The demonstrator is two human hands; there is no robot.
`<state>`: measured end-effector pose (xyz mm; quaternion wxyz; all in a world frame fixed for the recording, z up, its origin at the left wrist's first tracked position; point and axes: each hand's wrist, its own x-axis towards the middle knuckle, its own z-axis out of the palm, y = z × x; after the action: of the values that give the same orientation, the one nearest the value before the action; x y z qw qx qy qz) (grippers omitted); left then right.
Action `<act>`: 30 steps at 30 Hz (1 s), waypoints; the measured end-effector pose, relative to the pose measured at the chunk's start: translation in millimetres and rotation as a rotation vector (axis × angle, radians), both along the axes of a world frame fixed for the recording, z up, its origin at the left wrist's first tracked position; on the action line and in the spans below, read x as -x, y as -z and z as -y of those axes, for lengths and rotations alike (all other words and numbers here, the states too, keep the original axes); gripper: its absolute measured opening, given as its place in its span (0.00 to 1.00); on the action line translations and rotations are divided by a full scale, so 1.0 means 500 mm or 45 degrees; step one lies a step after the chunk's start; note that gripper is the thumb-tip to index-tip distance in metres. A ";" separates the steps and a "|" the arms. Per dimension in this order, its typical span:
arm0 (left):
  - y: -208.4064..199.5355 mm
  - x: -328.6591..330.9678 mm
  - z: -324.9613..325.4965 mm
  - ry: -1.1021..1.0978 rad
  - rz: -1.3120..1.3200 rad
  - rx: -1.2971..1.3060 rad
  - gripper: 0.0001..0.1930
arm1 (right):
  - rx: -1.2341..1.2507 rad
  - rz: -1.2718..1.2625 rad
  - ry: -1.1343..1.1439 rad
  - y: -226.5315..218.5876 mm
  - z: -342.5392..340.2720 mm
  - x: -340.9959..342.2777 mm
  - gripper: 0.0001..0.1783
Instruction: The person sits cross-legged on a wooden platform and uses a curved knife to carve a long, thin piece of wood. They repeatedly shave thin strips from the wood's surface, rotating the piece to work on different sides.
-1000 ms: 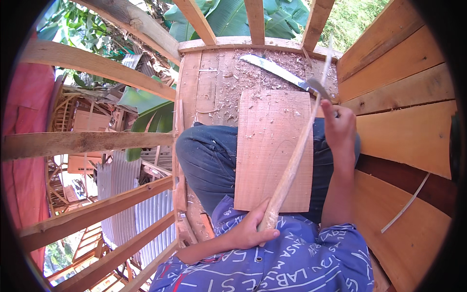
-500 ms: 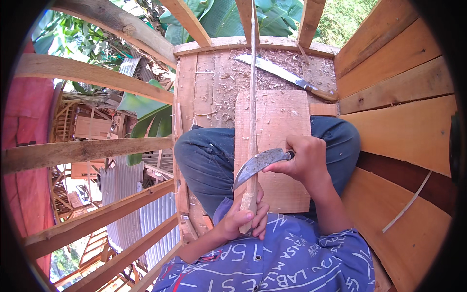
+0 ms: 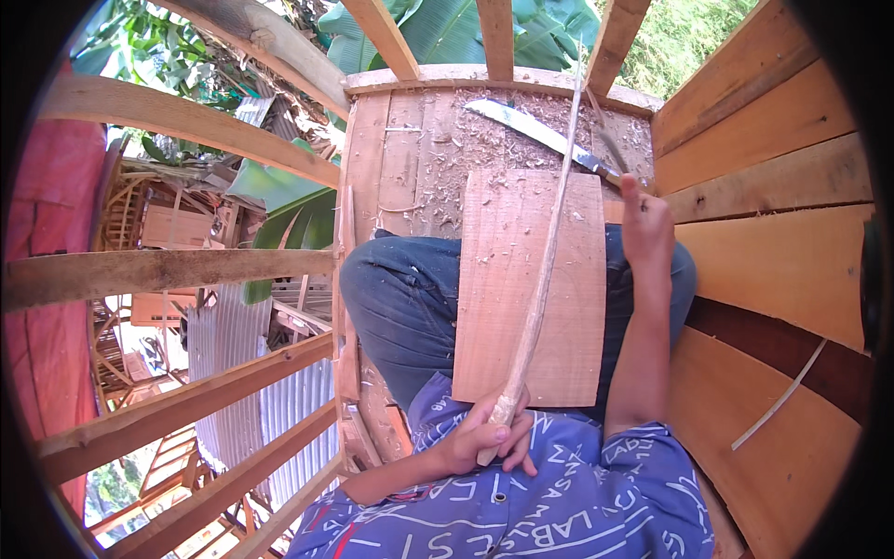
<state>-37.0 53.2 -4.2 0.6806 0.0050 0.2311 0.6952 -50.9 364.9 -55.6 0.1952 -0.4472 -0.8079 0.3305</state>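
While the left hand (image 3: 486,436) has its fingers clamped round the thick butt of one long pale stick (image 3: 535,321), that stick slants forward and rightward from them, thinning toward its tip well ahead. The right hand (image 3: 645,224) is curled shut on one knife (image 3: 612,149), whose blade, blurred, projects ahead of its fingers. Between the two sets of fingers, under the stick, one flat board (image 3: 526,289) lies across two bent knees in dark blue trousers (image 3: 400,298). One machete (image 3: 535,129) rests ahead of the board, its handle end near the right fingers, amid uncounted shavings (image 3: 438,186). Farther ahead stand three posts (image 3: 496,42). Around and below the left fingers, one blue shirt (image 3: 577,503) carries several rows of white capital letters, partly legible, and some red marks.
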 end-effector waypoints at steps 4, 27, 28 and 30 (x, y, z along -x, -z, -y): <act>0.027 0.058 0.022 -0.248 0.085 -0.068 0.24 | 0.019 0.081 -0.055 -0.023 -0.020 -0.034 0.41; -0.008 0.067 -0.019 -0.153 0.227 -0.265 0.26 | 0.025 -0.015 -0.189 -0.040 0.025 0.005 0.40; -0.009 0.089 -0.022 -0.228 0.272 -0.325 0.25 | 0.117 -0.018 -0.234 -0.048 0.042 -0.007 0.39; 0.009 0.116 -0.017 -0.287 0.301 -0.327 0.25 | 0.161 -0.009 -0.414 -0.070 0.103 -0.029 0.39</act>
<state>-94.7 61.8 -8.7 0.6147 -0.0157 0.0583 0.7864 -36.4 313.4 -20.4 0.1132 -0.3207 -0.8465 0.4095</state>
